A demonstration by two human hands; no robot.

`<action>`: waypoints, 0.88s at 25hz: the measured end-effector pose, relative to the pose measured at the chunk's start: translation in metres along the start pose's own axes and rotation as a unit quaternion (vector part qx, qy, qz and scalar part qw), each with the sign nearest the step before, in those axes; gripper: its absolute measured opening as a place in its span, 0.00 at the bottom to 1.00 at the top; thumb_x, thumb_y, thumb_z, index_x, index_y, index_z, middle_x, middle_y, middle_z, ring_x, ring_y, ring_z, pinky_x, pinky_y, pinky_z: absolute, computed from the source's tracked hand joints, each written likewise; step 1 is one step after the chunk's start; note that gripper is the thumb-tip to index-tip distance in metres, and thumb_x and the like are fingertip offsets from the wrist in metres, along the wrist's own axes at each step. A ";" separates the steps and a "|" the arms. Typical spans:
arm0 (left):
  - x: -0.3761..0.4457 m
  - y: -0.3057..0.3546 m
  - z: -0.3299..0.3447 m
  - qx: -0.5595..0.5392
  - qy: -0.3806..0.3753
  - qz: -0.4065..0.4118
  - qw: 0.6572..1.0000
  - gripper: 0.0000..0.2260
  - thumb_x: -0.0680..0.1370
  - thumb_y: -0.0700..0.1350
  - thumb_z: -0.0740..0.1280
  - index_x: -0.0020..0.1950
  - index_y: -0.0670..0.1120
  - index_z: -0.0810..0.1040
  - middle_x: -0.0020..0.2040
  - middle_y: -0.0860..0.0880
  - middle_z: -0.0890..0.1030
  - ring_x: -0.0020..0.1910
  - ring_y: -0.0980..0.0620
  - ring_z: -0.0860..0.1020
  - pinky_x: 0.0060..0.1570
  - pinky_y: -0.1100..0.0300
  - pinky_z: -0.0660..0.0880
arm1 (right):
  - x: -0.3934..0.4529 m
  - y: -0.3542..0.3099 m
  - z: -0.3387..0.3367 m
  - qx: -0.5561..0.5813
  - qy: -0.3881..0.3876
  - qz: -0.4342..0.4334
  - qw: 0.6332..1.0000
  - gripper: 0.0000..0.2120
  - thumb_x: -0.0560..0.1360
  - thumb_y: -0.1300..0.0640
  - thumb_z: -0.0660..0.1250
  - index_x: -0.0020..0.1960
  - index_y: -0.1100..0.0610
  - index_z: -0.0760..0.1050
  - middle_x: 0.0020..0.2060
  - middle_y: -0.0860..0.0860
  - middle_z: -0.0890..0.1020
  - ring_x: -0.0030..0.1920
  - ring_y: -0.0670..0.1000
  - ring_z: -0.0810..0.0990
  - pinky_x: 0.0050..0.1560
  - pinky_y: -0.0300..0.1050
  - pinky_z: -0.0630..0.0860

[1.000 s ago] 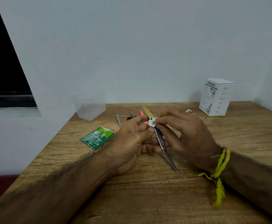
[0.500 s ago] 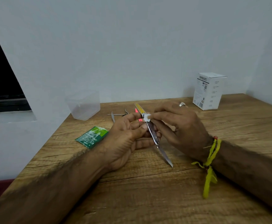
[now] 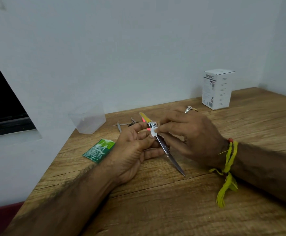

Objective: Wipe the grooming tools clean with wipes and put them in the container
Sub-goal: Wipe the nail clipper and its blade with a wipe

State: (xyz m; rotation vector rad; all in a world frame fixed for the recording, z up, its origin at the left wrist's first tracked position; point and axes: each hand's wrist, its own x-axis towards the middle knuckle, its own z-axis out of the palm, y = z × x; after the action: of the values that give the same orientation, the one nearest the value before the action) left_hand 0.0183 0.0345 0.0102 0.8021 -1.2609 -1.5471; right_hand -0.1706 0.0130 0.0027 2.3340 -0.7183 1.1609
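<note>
While the left hand (image 3: 132, 149) grips the scissors (image 3: 162, 143), the right hand (image 3: 191, 135) pinches a wipe (image 3: 153, 131).

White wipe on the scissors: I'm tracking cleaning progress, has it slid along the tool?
Cannot tell; the wipe sits just below the scissors' yellow handle as before.

1 head-worn wide-angle camera looks forward and down from close above a wooden table (image 3: 156, 210), both forearms entering from the bottom corners of the frame, a pale wall filling the upper half behind the tabletop.
</note>
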 end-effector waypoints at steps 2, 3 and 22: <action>0.000 0.000 0.001 -0.006 0.001 -0.003 1.000 0.11 0.79 0.30 0.62 0.61 0.37 0.74 0.45 0.40 0.85 0.39 0.47 0.85 0.43 0.51 0.84 | -0.001 0.000 -0.002 0.000 -0.006 0.000 1.000 0.07 0.78 0.57 0.68 0.48 0.59 0.84 0.46 0.51 0.83 0.46 0.53 0.78 0.46 0.43 0.72; 0.000 0.000 0.000 -0.008 0.000 -0.005 1.000 0.11 0.80 0.31 0.63 0.62 0.36 0.73 0.46 0.39 0.84 0.40 0.46 0.85 0.44 0.50 0.84 | -0.001 0.001 -0.003 -0.004 -0.007 0.005 1.000 0.07 0.78 0.57 0.69 0.47 0.59 0.84 0.46 0.52 0.82 0.47 0.53 0.78 0.46 0.44 0.72; 0.001 0.000 -0.003 -0.042 0.028 -0.007 0.999 0.15 0.79 0.29 0.62 0.65 0.36 0.73 0.56 0.37 0.83 0.46 0.44 0.85 0.39 0.53 0.84 | -0.001 -0.009 -0.004 0.019 -0.017 0.008 1.000 0.09 0.78 0.55 0.67 0.48 0.58 0.85 0.46 0.51 0.82 0.48 0.53 0.78 0.47 0.45 0.72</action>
State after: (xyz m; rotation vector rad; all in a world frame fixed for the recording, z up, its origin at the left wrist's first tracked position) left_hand 0.0211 0.0323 0.0098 0.7954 -1.1446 -1.5684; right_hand -0.1673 0.0226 0.0028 2.3877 -0.7351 1.1551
